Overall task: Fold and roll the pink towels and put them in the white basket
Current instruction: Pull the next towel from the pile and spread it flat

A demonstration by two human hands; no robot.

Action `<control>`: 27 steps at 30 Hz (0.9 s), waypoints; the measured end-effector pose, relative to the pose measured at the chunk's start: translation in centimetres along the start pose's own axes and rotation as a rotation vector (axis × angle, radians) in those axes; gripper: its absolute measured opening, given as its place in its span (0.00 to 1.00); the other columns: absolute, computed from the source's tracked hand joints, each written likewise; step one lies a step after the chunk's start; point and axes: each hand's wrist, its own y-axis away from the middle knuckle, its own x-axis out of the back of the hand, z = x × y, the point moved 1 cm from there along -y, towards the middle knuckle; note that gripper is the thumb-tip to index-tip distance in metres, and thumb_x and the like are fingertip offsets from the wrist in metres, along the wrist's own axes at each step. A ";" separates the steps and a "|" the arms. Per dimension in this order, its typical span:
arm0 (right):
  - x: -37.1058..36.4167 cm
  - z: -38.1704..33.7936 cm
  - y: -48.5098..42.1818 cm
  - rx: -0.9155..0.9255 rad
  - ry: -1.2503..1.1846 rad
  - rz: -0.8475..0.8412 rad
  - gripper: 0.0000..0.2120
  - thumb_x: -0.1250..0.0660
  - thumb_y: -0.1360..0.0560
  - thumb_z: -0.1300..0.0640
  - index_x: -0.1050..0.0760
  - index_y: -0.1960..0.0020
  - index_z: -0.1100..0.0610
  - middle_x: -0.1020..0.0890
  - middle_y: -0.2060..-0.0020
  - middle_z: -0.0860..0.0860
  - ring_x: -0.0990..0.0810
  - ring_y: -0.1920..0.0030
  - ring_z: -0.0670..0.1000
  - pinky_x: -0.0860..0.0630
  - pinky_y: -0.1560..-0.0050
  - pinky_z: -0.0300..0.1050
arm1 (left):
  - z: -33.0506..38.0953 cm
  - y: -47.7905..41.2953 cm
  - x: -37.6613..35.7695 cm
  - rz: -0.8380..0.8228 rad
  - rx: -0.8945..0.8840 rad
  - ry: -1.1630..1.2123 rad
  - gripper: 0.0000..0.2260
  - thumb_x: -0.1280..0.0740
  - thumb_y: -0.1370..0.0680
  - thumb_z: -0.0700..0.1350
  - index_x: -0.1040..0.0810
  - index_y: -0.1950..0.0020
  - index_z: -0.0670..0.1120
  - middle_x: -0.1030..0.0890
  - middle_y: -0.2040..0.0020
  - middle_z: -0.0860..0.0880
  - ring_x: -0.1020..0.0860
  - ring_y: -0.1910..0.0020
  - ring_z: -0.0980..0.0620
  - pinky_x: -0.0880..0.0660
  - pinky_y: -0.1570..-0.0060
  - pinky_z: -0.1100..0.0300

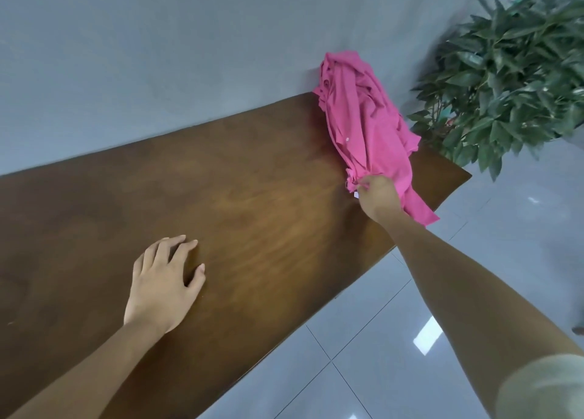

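A crumpled heap of pink towels [363, 115] lies at the far right end of a brown wooden table [246, 203], against the grey wall. One towel trails toward the table's right edge and hangs a little over it. My right hand [377, 199] is stretched out to the near end of the heap and pinches a bunched edge of pink cloth by a small white tag. My left hand [166, 284] rests flat on the table in the near middle, fingers relaxed and holding nothing. No white basket is in view.
A leafy green potted plant [512, 80] stands on the floor just beyond the table's right end. Glossy light grey floor tiles [410, 339] run along the table's right side. The grey wall [158, 55] closes off the far side.
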 end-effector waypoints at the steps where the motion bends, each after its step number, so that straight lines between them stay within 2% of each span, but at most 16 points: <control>1: 0.3 -0.2 0.3 -0.010 -0.042 0.040 0.11 0.39 0.20 0.62 0.18 0.46 0.62 0.17 0.52 0.56 0.21 0.54 0.55 0.22 0.48 0.50 | -0.1 0.0 -0.1 0.011 -0.006 0.001 0.21 0.35 0.20 0.55 0.24 0.29 0.49 0.28 0.30 0.50 0.34 0.27 0.46 0.34 0.28 0.43; 4: 1.7 -1.3 1.7 -0.028 -0.157 0.156 0.13 0.39 0.20 0.64 0.18 0.42 0.61 0.16 0.53 0.54 0.22 0.58 0.52 0.27 0.55 0.44 | -0.3 0.0 -0.2 0.020 -0.025 -0.002 0.24 0.42 0.21 0.58 0.24 0.30 0.49 0.27 0.31 0.50 0.33 0.28 0.46 0.33 0.30 0.43; 8: 4.1 -3.9 4.6 0.076 -0.224 0.257 0.12 0.37 0.21 0.65 0.18 0.41 0.62 0.16 0.47 0.55 0.18 0.48 0.55 0.24 0.45 0.45 | -0.5 -0.1 -0.5 0.017 -0.048 -0.014 0.26 0.45 0.22 0.59 0.23 0.30 0.49 0.27 0.31 0.49 0.32 0.28 0.45 0.32 0.30 0.43; 9: 4.6 -4.8 5.5 0.110 -0.228 0.275 0.11 0.36 0.21 0.65 0.18 0.43 0.63 0.16 0.47 0.55 0.19 0.47 0.55 0.24 0.45 0.45 | -0.6 -0.1 -0.5 0.015 -0.053 -0.016 0.25 0.44 0.22 0.59 0.23 0.30 0.48 0.27 0.31 0.49 0.32 0.29 0.44 0.32 0.30 0.43; 12: 5.1 -7.6 8.3 0.201 -0.227 0.325 0.07 0.35 0.21 0.65 0.19 0.48 0.63 0.17 0.50 0.55 0.20 0.49 0.55 0.22 0.45 0.54 | -0.7 -0.1 -0.8 0.007 -0.051 -0.011 0.21 0.40 0.19 0.56 0.24 0.30 0.48 0.27 0.30 0.48 0.33 0.28 0.44 0.33 0.29 0.43; 14: 4.6 -9.4 10.5 0.265 -0.202 0.335 0.07 0.35 0.22 0.64 0.19 0.47 0.60 0.18 0.50 0.52 0.21 0.49 0.52 0.22 0.45 0.51 | -0.7 -0.2 -0.8 -0.009 -0.050 -0.004 0.21 0.37 0.20 0.55 0.24 0.29 0.48 0.27 0.30 0.48 0.33 0.28 0.44 0.33 0.29 0.43; 19: 1.0 -13.6 17.4 0.390 -0.098 0.192 0.11 0.35 0.20 0.58 0.19 0.40 0.56 0.18 0.47 0.48 0.21 0.48 0.47 0.25 0.45 0.41 | -1.1 -0.5 -0.3 -0.050 -0.062 0.144 0.20 0.36 0.20 0.55 0.24 0.30 0.50 0.28 0.29 0.49 0.36 0.25 0.46 0.40 0.25 0.44; 23: -4.0 -16.2 23.8 0.436 -0.032 0.059 0.12 0.36 0.19 0.55 0.20 0.39 0.56 0.18 0.44 0.49 0.20 0.45 0.48 0.24 0.40 0.42 | -2.0 -0.6 0.7 -0.070 -0.024 0.420 0.15 0.33 0.20 0.51 0.22 0.34 0.53 0.27 0.30 0.53 0.38 0.24 0.49 0.46 0.24 0.48; 27: -7.7 -18.3 28.8 0.433 -0.030 -0.016 0.12 0.36 0.19 0.55 0.20 0.38 0.56 0.19 0.43 0.48 0.22 0.43 0.47 0.24 0.40 0.42 | -4.2 -1.5 2.2 -0.181 -0.035 0.655 0.12 0.32 0.20 0.47 0.21 0.36 0.52 0.23 0.36 0.55 0.31 0.30 0.51 0.35 0.32 0.56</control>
